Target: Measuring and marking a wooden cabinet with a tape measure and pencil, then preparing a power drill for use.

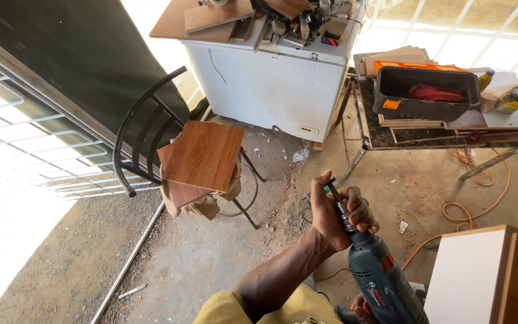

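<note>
Leaning against the metal chair (145,126) at the left are two brown wood panels (202,157), well apart from the work. Toward the middle, the left hand (337,213) is closing around the chuck (344,211) of the blue power drill (382,282), thumb beside the bit; gripping it firmly and squarely is advisable. At the bottom, the right hand (361,307) is gripping the drill's handle, mostly hidden.
</note>
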